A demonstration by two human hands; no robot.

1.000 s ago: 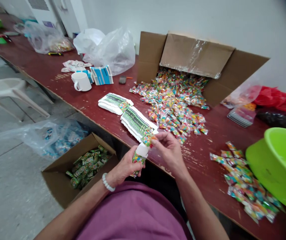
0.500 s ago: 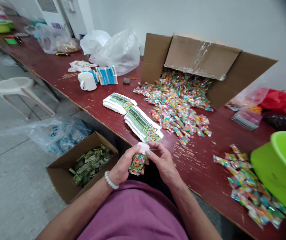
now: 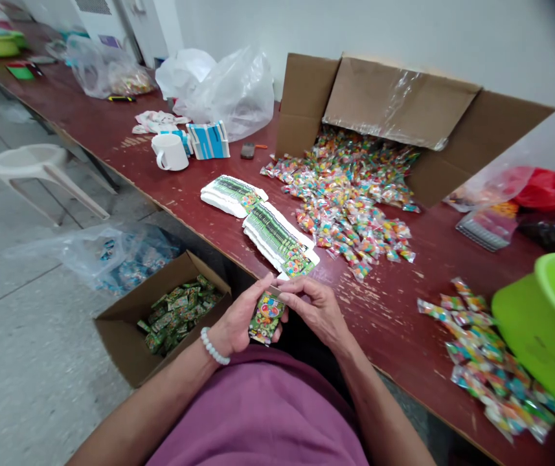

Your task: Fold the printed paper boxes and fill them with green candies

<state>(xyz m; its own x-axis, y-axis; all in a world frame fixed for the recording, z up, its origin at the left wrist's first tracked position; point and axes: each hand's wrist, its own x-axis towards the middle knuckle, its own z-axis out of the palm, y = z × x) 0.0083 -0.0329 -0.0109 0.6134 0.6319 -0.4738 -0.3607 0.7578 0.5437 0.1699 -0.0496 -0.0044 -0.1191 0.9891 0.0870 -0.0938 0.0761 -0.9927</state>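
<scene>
**Small green box (image 3: pixel 266 317) held by the left hand (image 3: pixel 238 320), its top end at the right hand's (image 3: pixel 320 310) fingertips**

From my end of the feed, the red-brown table (image 3: pixel 384 307) runs diagonally across the view. On its far side, against the wall, I have the big cardboard carton (image 3: pixel 398 103), tipped open, with a heap of wrapped sweets (image 3: pixel 350 207) inside its mouth and spilling over the tabletop. Below the near edge, on the left hand's side, a floor carton (image 3: pixel 116 343) holds a jumble of green packets (image 3: pixel 184 307); just beyond it lies a clear bag (image 3: pixel 126 265) of blue packets. At far right, I see only part of the green basin (image 3: pixel 539 336), more sweets beside it; I can't tell what it holds. Two rows of flat printed cartons (image 3: pixel 277 236) lie overlapped just past the hands.

The hands meet just off the table's edge. The left grasps the small box around its sides, printed face up toward me, long axis running from the table edge down toward the body. The right comes in from the other side, thumb and fingers at the top edge; whether they pinch or only press there, I can't tell.
</scene>
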